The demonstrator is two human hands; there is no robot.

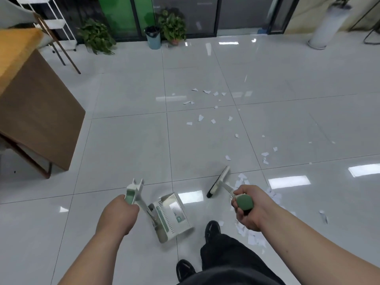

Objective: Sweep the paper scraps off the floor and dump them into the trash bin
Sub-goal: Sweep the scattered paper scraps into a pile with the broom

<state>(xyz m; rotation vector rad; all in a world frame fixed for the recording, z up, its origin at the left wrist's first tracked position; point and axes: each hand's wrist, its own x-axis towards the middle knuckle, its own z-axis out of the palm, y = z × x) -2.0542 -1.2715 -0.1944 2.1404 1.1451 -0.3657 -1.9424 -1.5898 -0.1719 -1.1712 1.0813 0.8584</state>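
Observation:
My left hand [118, 214] grips the green-capped handle of a white dustpan [171, 215], whose pan sits low by my feet, just left of my black shoe. My right hand [247, 206] grips the green top of a white broom [219, 182]; its head with dark bristles is angled on the floor ahead. White paper scraps [205, 118] lie scattered over the grey tiles ahead and to the right, with a denser pile [251, 237] under my right wrist. A blue trash bin [153, 37] with a black liner stands far off by the glass wall.
A wooden desk [30, 112] fills the left side. Potted plants [96, 36] flank the bin, and a white shelf rack [53, 21] stands at the far left. A tall white planter [329, 25] is at the far right. My shoes [212, 230] are beside the dustpan.

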